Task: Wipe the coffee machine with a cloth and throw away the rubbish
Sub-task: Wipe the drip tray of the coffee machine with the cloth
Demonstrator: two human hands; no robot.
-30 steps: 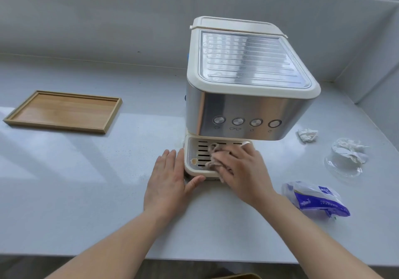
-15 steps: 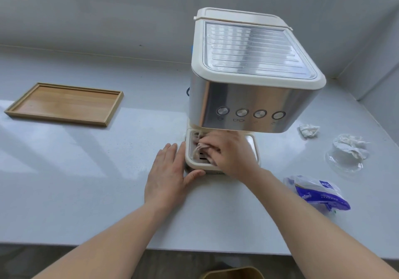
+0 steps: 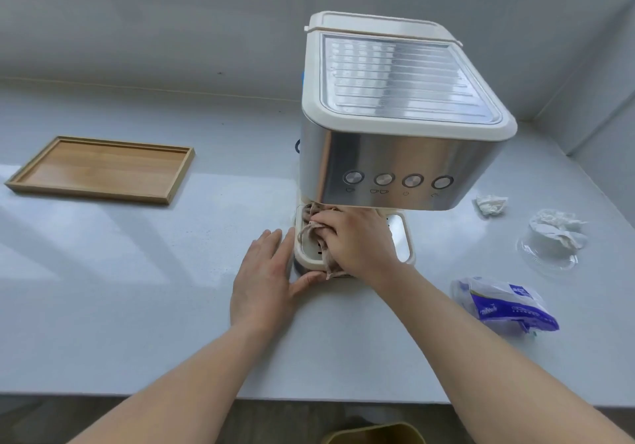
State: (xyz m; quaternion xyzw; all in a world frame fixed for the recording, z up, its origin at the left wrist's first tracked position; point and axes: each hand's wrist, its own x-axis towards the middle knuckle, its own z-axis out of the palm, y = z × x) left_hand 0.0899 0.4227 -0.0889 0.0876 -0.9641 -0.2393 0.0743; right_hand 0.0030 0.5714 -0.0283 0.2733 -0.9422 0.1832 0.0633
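While my right hand (image 3: 357, 241) bunches the limp brownish cloth (image 3: 311, 229) against the slotted cream drip tray (image 3: 403, 237) at the foot of the coffee machine (image 3: 395, 155), my left hand (image 3: 263, 282) lies flat on the smooth grey counter (image 3: 137, 289), thumb against the tray's base. I judge the wiping partway done. No rubbish is binned yet: a crumpled tissue (image 3: 491, 204), a tissue-filled clear plastic lid (image 3: 549, 258) and a crinkled blue-and-white wrapper (image 3: 505, 302) lie on my right, the yellowish bin (image 3: 374, 435) below the counter's edge.
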